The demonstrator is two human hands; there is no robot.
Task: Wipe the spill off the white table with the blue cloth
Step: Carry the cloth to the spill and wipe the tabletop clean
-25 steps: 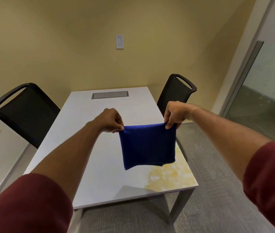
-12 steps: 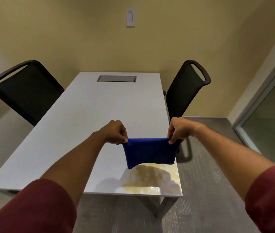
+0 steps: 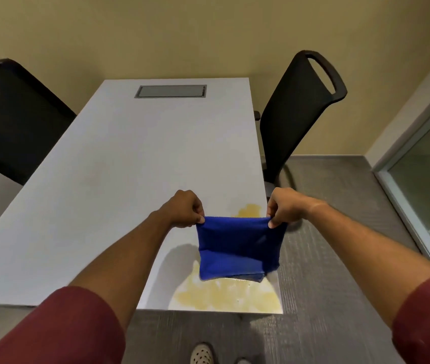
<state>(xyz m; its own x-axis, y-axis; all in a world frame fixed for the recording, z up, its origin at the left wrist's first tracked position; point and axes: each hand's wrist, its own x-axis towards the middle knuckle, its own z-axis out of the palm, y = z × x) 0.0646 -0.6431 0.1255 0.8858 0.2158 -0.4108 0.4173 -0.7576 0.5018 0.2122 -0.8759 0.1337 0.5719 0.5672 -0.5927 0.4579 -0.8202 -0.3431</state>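
Note:
A folded blue cloth (image 3: 237, 246) hangs stretched between my two hands above the near right corner of the white table (image 3: 119, 179). My left hand (image 3: 186, 209) pinches its upper left corner and my right hand (image 3: 283, 210) pinches its upper right corner. A yellow spill (image 3: 224, 295) spreads over that corner of the table, below and behind the cloth, with a patch showing above the cloth's top edge. The cloth's lower edge hangs just over the spill; whether it touches is unclear.
A black chair (image 3: 295, 114) stands close to the table's right side and another black chair (image 3: 9, 119) at its left. A grey cable hatch (image 3: 170, 91) sits at the table's far end. A glass partition (image 3: 426, 185) is at the right. A shoe (image 3: 201, 354) shows below the table's front edge.
The view has tilted further down and closer to the table. Both hands have lowered the cloth toward the spill at the near right corner, still holding its top corners.

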